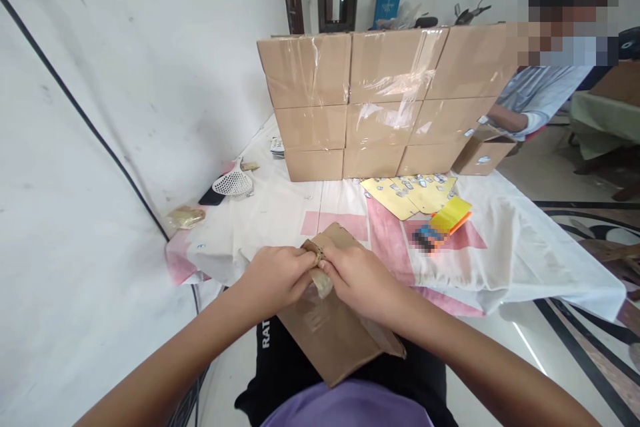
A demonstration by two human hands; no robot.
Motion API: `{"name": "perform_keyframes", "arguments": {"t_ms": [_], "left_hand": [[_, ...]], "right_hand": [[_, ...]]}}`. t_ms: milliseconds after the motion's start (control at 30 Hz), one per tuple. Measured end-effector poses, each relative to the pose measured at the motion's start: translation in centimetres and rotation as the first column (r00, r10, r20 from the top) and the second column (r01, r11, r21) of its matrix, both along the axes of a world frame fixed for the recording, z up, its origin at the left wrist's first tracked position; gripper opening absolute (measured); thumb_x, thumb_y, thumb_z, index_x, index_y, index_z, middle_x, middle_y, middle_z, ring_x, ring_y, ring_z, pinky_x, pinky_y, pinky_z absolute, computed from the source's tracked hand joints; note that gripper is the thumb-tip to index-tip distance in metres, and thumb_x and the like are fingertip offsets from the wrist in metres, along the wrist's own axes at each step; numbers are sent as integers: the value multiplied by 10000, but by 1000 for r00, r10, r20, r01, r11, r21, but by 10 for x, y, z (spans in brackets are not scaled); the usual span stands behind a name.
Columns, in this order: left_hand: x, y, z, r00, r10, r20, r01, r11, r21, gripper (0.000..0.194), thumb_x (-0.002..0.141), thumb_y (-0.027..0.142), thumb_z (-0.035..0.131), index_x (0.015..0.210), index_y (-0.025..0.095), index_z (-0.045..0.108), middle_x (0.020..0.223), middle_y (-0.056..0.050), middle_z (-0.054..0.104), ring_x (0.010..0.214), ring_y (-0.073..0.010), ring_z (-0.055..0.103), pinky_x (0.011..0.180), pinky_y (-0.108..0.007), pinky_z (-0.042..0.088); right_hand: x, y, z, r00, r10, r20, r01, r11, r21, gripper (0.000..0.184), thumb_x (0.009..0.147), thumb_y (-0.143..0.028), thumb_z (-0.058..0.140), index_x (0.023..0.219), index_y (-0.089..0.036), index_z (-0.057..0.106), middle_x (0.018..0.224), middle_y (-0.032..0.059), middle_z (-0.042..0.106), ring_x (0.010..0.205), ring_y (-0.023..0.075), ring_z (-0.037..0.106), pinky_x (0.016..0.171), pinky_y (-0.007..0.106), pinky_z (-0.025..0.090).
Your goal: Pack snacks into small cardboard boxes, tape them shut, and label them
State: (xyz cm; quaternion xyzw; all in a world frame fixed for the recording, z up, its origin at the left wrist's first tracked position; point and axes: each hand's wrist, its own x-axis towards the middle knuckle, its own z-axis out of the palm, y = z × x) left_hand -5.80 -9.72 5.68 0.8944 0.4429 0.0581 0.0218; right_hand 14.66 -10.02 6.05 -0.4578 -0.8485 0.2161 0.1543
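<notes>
A flattened brown cardboard box [333,337] lies across my lap, one end resting on the cloth-covered table [525,260]. My left hand [275,277] and my right hand [363,280] meet at its upper edge. Both are closed in a pinch on a strip of clear packing tape [321,280] that curls off the cardboard. The fingertips of the two hands touch each other at the tape.
A wall of taped cardboard boxes [380,103] stands across the table. In front lie yellow sheets [410,193] with small pieces, a yellow-orange pack [450,217], a white mesh scoop [233,183]. Another person [540,93] works at a small open box [483,153] at right.
</notes>
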Motion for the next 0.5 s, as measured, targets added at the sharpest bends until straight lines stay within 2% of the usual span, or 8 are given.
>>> {"name": "perform_keyframes", "arguments": {"t_ms": [100, 200, 367, 500], "left_hand": [[-5, -1, 5, 989, -118, 89, 125, 989, -77, 200, 936, 206, 439, 758, 194, 528, 697, -4, 608, 607, -146, 545, 558, -290, 234], [-12, 0, 16, 955, -191, 229, 239, 949, -206, 223, 952, 213, 447, 732, 189, 473, 690, 22, 546, 600, -114, 489, 578, -273, 275], [-19, 0, 34, 903, -148, 404, 338, 825, -453, 268, 954, 199, 468, 700, 188, 382, 680, 43, 451, 620, -93, 440, 608, -252, 303], [-26, 1, 43, 882, -103, 460, 382, 729, -568, 281, 962, 209, 480, 697, 186, 391, 665, 49, 404, 620, -88, 399, 612, -247, 305]], "right_hand": [[4, -7, 1, 999, 25, 48, -26, 1000, 14, 197, 975, -197, 444, 983, -184, 640, 802, 50, 679, 676, 175, 564, 578, 285, 286], [7, -16, 7, 997, 62, 36, -63, 998, 14, 191, 969, -183, 439, 953, -186, 629, 800, 44, 670, 697, 172, 566, 602, 281, 312], [5, -27, 22, 995, 89, 56, -87, 996, -27, 208, 974, -224, 421, 846, -181, 579, 740, 31, 631, 614, 144, 508, 556, 281, 268], [3, -31, 29, 991, 108, 84, -105, 994, -38, 234, 972, -270, 419, 784, -191, 532, 667, 10, 579, 535, 124, 397, 510, 294, 177]]}}
